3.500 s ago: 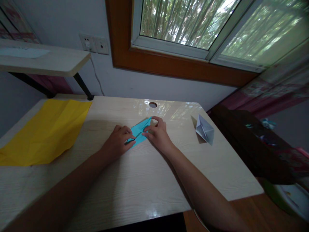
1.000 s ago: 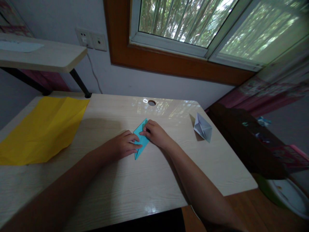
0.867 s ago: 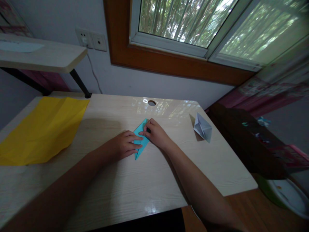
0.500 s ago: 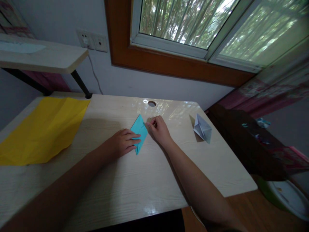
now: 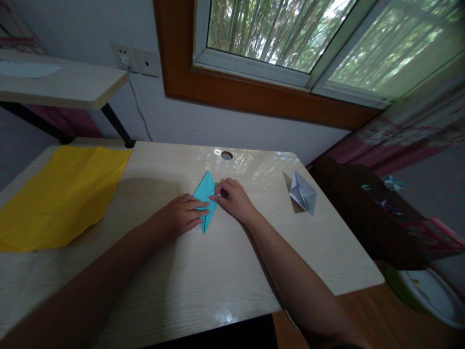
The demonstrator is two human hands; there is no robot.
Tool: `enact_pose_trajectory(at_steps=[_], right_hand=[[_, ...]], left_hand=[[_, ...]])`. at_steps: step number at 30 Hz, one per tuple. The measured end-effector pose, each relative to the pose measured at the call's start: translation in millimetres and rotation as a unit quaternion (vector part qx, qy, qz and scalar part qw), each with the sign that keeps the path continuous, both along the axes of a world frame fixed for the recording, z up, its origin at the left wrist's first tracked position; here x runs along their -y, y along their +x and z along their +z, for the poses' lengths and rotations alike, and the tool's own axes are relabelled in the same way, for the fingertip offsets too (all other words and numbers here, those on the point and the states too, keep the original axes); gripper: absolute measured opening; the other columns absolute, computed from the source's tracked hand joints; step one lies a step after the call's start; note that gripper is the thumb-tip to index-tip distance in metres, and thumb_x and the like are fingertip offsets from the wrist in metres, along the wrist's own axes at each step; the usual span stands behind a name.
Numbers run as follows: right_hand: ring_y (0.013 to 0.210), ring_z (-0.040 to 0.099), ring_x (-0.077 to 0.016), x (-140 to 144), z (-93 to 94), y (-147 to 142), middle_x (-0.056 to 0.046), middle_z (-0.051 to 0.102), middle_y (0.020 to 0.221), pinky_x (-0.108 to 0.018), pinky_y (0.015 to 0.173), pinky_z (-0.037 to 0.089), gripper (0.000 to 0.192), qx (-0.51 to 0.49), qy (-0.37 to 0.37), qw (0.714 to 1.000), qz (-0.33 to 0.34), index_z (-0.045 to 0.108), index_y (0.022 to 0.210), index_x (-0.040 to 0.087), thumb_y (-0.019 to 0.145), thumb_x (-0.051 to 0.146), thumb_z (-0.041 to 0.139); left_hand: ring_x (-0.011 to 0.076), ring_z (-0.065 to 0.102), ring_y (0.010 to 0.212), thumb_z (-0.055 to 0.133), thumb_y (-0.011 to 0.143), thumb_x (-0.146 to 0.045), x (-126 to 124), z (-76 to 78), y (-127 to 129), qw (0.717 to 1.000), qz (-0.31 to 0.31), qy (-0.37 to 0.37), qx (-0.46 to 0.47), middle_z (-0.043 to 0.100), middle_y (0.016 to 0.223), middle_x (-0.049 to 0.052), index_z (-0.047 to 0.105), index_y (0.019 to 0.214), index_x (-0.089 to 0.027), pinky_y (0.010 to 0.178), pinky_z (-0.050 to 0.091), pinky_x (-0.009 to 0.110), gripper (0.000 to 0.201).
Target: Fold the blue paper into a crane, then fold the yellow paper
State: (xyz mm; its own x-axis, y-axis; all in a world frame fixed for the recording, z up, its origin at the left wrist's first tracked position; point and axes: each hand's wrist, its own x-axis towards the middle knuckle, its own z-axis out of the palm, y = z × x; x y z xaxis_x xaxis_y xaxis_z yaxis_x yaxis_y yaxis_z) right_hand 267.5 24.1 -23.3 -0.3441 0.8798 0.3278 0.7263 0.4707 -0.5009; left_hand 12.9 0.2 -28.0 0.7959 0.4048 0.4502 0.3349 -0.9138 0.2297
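Note:
A light-blue sheet of origami paper (image 5: pixel 207 182), folded into a narrow diamond with crease lines, lies on the desk. My left hand (image 5: pixel 184 213) rests flat over its lower left part, fingers stretched out and pressing it down. At its right side, my right hand (image 5: pixel 232 198) has thumb and forefinger closed on the edge flap. The fingertips hide part of that right corner, and my left fingers cover the middle of the paper.
Off to the right stands a folded white paper piece (image 5: pixel 303 192). A large yellow sheet (image 5: pixel 65 194) covers the desk's left side. Behind it, a raised shelf (image 5: pixel 65 92) stands on dark legs. The wooden desk (image 5: pixel 232 271) has a cable hole (image 5: pixel 226 155) near the wall.
My right hand has moved a little left and down, from the paper's upper right edge onto its right corner. My left hand stays in place on the paper.

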Motion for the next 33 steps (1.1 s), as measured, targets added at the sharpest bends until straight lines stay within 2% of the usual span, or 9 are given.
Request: enact_pose_trajectory(at_steps=[9,16,22,24,27,30,33], right_hand=[[0.083,0.055,-0.0197,-0.7,2.0,-5.9,-0.003,0.062,0.085,-0.032,0.078,0.041,0.021,0.003,-0.017,0.999,-0.043,0.063,0.081,0.021,0.088,0.036,0.076],[0.082,0.056,-0.0205,-8.4,0.3,-11.6,-0.004,0.064,0.084,-0.033,0.079,0.04,0.021,0.009,-0.024,0.994,-0.109,0.06,0.077,0.021,0.09,0.033,0.071],[0.082,0.056,-0.0215,-12.2,-4.4,-11.7,-0.005,0.063,0.082,-0.034,0.078,0.04,0.02,0.006,0.0,0.988,-0.156,0.058,0.078,0.021,0.091,0.032,0.068],[0.081,0.055,-0.0207,-12.0,-4.2,-10.9,-0.004,0.062,0.082,-0.033,0.076,0.041,0.018,-0.016,0.014,0.989,-0.148,0.057,0.08,0.021,0.093,0.03,0.065],[0.082,0.055,-0.02,-9.9,-1.3,-9.8,-0.003,0.061,0.084,-0.032,0.076,0.041,0.015,-0.041,0.026,0.995,-0.09,0.058,0.085,0.021,0.094,0.031,0.064],[0.086,0.055,-0.0207,-7.5,1.9,-9.5,-0.004,0.062,0.088,-0.033,0.079,0.042,0.014,0.002,0.016,1.0,-0.017,0.063,0.089,0.022,0.093,0.034,0.067],[0.088,0.055,-0.0212,-7.4,2.2,-9.6,-0.005,0.063,0.09,-0.033,0.081,0.042,0.014,0.034,0.001,0.999,-0.002,0.066,0.089,0.022,0.092,0.036,0.069]], left_hand=[[0.0236,0.061,0.114,0.058,0.1,-0.025,-1.0,-0.9,0.1,1.0,-0.005,-0.006,0.006,0.069,0.133,0.008,0.07,0.127,-0.023,0.098,0.052,0.043,0.029],[0.0237,0.06,0.113,0.058,0.1,-0.024,-1.3,-1.3,0.2,1.0,-0.005,-0.011,0.014,0.07,0.132,0.008,0.071,0.126,-0.023,0.098,0.052,0.042,0.029],[0.0245,0.06,0.113,0.057,0.101,-0.026,0.9,-0.1,1.1,1.0,0.005,0.004,0.002,0.069,0.134,0.007,0.071,0.126,-0.021,0.099,0.053,0.043,0.029],[0.0252,0.059,0.115,0.056,0.101,-0.026,1.5,0.2,1.5,1.0,0.017,0.009,-0.007,0.068,0.135,0.008,0.07,0.127,-0.02,0.1,0.052,0.044,0.03],[0.0268,0.058,0.116,0.056,0.102,-0.028,1.2,-0.5,1.9,0.999,0.045,0.016,-0.019,0.067,0.137,0.011,0.068,0.13,-0.018,0.101,0.051,0.047,0.033],[0.0282,0.057,0.118,0.055,0.102,-0.03,0.2,-2.7,1.7,0.998,0.063,0.014,-0.027,0.065,0.138,0.013,0.066,0.134,-0.016,0.102,0.05,0.048,0.037],[0.0285,0.056,0.118,0.053,0.102,-0.03,-0.4,-3.5,0.5,0.998,0.062,0.019,-0.029,0.064,0.139,0.013,0.067,0.134,-0.018,0.102,0.049,0.048,0.036]])
